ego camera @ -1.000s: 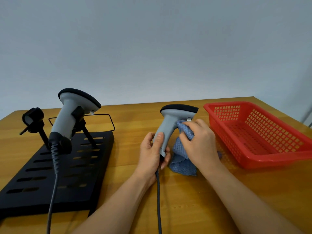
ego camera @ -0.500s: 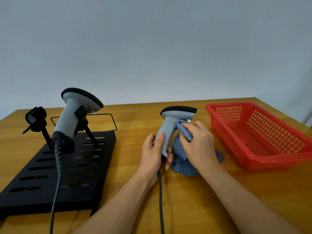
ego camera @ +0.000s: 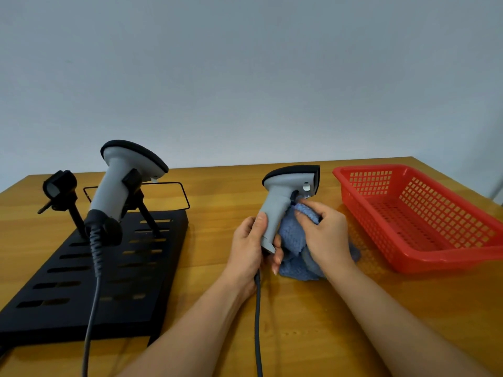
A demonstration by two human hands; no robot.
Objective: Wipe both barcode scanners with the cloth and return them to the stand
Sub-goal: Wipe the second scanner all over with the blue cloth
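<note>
Two grey handheld barcode scanners are in view, and only one is off its mount. The left hand (ego camera: 249, 247) wraps round the handle of the held scanner (ego camera: 283, 202), thumb up its near side, keeping it upright above the wooden table (ego camera: 299, 322) so the trigger hollow under the head faces right. That suits the right hand (ego camera: 324, 229), whose curled fingers pinch a fold of the blue waffle-weave cloth (ego camera: 295, 240) and press it in just below the head, near the trigger; the rest of the cloth hangs down to the table. Its grey cable (ego camera: 257, 322) trails toward the near edge, slack enough to allow turning.

Far left, the second scanner (ego camera: 122, 180) sits clipped in one holder of the black slotted stand (ego camera: 109, 268), head tilted up. Beside it the other clip (ego camera: 58, 186) stands vacant, presumably awaiting the held unit. A red plastic basket (ego camera: 435, 257) lies at the right, well apart from the stand.
</note>
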